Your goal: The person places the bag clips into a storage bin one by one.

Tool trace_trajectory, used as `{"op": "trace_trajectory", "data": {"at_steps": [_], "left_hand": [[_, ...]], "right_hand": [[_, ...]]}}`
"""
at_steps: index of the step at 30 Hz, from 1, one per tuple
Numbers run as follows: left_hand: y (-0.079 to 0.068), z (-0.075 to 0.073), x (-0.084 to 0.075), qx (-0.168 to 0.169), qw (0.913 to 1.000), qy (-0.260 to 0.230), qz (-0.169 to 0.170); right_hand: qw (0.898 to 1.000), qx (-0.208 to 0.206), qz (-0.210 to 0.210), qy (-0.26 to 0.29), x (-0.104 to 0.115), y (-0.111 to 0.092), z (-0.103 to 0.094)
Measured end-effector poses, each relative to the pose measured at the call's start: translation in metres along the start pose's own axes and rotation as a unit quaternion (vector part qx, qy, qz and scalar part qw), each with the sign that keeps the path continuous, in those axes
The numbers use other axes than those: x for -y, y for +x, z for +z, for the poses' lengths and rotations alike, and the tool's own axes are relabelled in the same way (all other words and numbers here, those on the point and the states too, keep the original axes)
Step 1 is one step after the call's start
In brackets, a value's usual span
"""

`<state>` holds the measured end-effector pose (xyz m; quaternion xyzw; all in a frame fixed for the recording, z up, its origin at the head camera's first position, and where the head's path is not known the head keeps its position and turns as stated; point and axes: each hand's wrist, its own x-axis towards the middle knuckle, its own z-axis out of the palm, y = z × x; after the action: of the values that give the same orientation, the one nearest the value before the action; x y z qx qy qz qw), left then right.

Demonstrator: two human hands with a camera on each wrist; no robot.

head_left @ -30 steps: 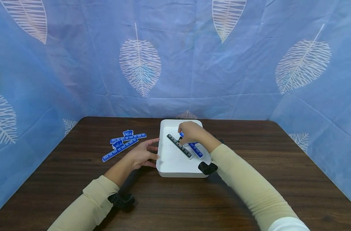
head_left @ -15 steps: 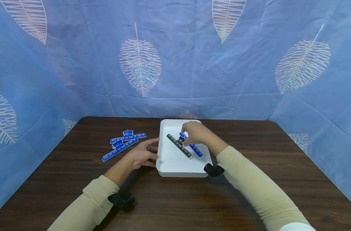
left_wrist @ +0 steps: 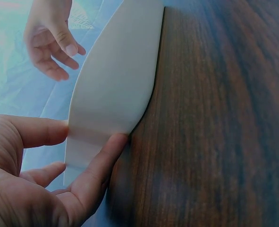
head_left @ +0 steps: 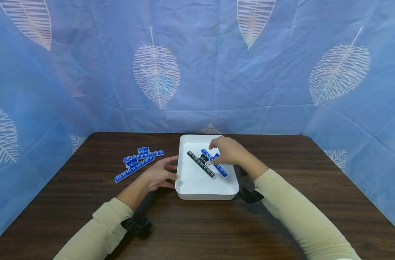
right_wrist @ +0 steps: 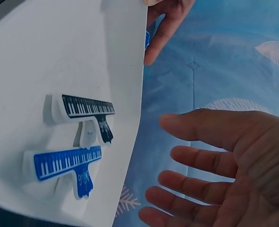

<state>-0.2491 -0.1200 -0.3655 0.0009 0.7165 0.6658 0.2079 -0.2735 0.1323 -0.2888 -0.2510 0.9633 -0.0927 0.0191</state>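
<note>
My left hand (head_left: 159, 174) has its fingers spread against the left wall of a white tray (head_left: 204, 189); the left wrist view shows its fingertips touching that wall. Inside the tray lie a black piano-key clip (head_left: 197, 160) and a blue piano-key clip (head_left: 221, 171), side by side and slanted. Over the tray's right part hovers my right hand (head_left: 231, 151), hiding some of the blue clip in the head view. Nothing is between its fingers, which the right wrist view shows loosely extended and apart (right_wrist: 200, 161). Both clips' keyboard patterns are visible there.
Two more blue clips, a farther one (head_left: 153, 154) and a nearer one (head_left: 135, 171), lie close together on the dark wooden table (head_left: 197, 227), left of the tray. A blue leaf-patterned cloth (head_left: 197, 72) hangs behind the table.
My right hand has let go of the black clip and drawn back to the right, its fingers opening. The black clip stays in the tray. My left hand has not moved.
</note>
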Motion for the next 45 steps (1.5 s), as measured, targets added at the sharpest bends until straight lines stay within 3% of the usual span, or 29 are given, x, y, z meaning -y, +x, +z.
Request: {"op": "trace_trajectory", "data": {"at_steps": [31,45], "left_hand": [[-0.001,-0.001,0.0,0.003,1.0,-0.001,-0.004],[0.0,-0.001,0.0,0.004,1.0,-0.002,-0.006]], "right_hand": [[0.994,-0.109,0.014,0.028,-0.036,-0.036,-0.002],[0.986,-0.125,0.076,0.079,-0.063,-0.04,0.009]]}}
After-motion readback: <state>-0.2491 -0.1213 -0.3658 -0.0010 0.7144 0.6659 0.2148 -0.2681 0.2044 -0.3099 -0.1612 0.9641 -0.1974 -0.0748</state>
